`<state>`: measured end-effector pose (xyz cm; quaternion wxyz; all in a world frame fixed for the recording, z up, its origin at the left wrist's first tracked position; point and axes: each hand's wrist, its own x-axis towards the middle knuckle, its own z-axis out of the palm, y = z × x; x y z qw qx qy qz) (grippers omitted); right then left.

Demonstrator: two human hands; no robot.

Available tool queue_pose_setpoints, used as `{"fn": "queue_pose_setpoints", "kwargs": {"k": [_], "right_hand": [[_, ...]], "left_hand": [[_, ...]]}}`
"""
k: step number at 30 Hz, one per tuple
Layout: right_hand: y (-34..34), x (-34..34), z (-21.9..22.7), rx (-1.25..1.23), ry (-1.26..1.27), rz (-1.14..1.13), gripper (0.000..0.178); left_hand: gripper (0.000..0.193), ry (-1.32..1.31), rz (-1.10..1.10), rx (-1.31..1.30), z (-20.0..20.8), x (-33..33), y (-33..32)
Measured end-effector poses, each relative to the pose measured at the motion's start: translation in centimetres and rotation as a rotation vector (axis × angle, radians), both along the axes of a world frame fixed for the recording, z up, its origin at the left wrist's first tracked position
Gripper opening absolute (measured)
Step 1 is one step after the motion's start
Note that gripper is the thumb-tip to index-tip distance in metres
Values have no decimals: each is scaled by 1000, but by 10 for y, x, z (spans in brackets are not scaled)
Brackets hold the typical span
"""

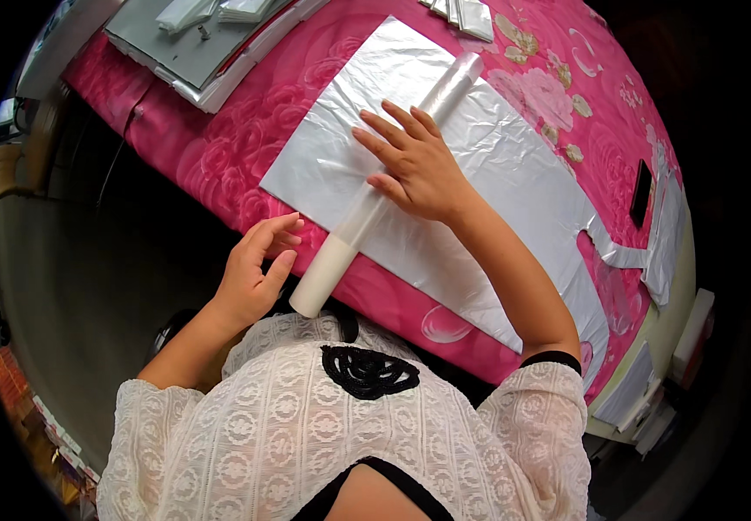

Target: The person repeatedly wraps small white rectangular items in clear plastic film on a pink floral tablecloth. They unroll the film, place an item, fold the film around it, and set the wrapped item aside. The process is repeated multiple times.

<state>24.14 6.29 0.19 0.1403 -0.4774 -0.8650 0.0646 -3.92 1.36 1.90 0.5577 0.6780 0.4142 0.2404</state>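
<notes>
A white tube (327, 271) with clear film wound round it lies aslant on a flat, silvery-white plastic sheet (323, 148). Its bare near end sticks out past the table edge, close to my body. My right hand (423, 169) rests palm down over the middle of the tube, fingers spread, gripping nothing. My left hand (258, 265) hovers just left of the tube's near end with its fingers loosely curved and apart; nothing shows in it. Toward the right, the plastic sheet has a curved cutout and narrow strap-like parts.
A pink flowered cloth (245, 148) covers the table. At the far left lies a grey board (171, 52) with folded clear plastic packs on it. More plastic packs (471, 16) lie at the far edge. A black phone-like object (641, 193) and crumpled plastic (666, 234) are on the right.
</notes>
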Motion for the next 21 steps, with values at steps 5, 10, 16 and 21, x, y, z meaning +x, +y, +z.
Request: {"fn": "queue_pose_setpoints", "kwargs": {"k": [5, 10, 16, 21], "right_hand": [[66, -75, -10, 92, 118, -179, 44], [77, -98, -17, 264, 521, -719, 61], [40, -67, 11, -420, 1978, -571, 69], [14, -32, 47, -491, 2088, -374, 58]], "left_hand": [[73, 477, 14, 409, -1, 6, -4], [74, 392, 91, 110, -7, 3, 8], [77, -512, -62, -943, 0, 1, -1], [70, -540, -199, -1099, 12, 32, 4]]}}
